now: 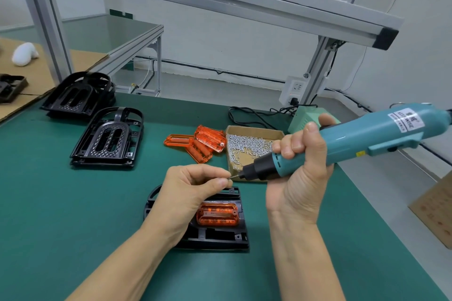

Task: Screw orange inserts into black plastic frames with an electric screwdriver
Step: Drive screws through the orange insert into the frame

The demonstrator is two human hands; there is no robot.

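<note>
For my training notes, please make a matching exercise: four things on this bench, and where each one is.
Things:
1. screws
2. screwdriver
3. loose orange inserts
4. fitted orange insert

Places:
A. in the right hand
B. in the near black frame
C. in the cardboard box
D. on the green mat, left of the box

Pairs: 1-C, 2-A, 3-D, 4-B
</note>
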